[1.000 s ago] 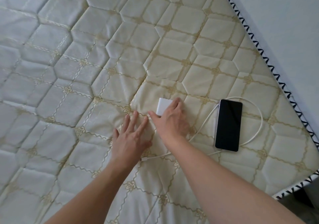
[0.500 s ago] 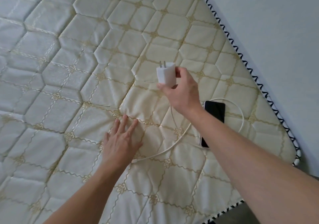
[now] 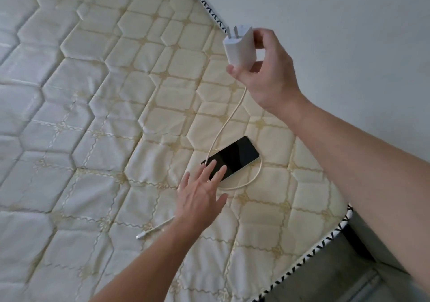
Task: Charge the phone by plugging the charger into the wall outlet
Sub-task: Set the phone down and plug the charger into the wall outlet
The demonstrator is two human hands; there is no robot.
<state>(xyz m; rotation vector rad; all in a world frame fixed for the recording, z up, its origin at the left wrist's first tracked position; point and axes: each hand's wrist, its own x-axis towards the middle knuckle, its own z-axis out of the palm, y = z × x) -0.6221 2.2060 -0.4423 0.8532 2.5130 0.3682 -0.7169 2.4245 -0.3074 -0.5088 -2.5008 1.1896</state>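
My right hand [image 3: 267, 74] holds a white charger block [image 3: 240, 46] up in the air near the wall, its two prongs pointing up and left. A white cable [image 3: 229, 121] hangs from the block down to the mattress and loops around a black phone [image 3: 233, 156] lying screen up. The cable's free plug end [image 3: 142, 235] rests on the mattress, apart from the phone. My left hand [image 3: 201, 193] hovers with fingers spread, fingertips over the phone's near end. No wall outlet is in view.
The quilted cream mattress [image 3: 93, 115] fills the left and middle. Its black-and-white piped edge [image 3: 204, 1] runs along a plain white wall [image 3: 337, 34] at the right. A grey bed base [image 3: 325, 278] shows at the bottom right corner.
My right hand has lifted the charger block off the mattress and carried it up towards the wall. My left hand has moved from the mattress over to the phone.
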